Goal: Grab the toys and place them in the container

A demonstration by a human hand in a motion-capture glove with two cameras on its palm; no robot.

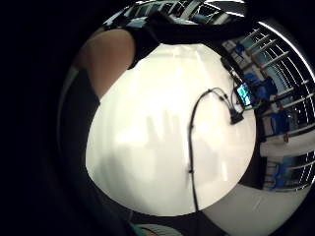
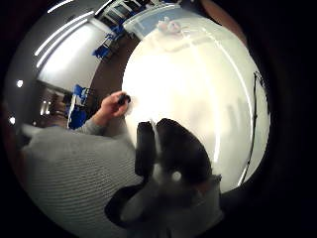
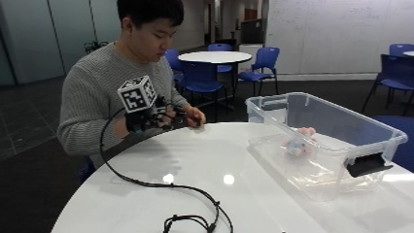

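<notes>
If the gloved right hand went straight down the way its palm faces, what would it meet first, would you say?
Most likely the bare white table: the gloved right hand hovers above it, with no toy beneath; height is unclear.

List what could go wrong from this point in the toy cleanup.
1. The gloved right hand is raised above the table with nothing in it, while the only toy in view already lies in the clear container; the next reach may find nothing to pick.
2. The bare hand seems to hold something small and dark; it could be dropped when passed over.
3. The container sits near the table's edge, so a bump might shift it.
</notes>
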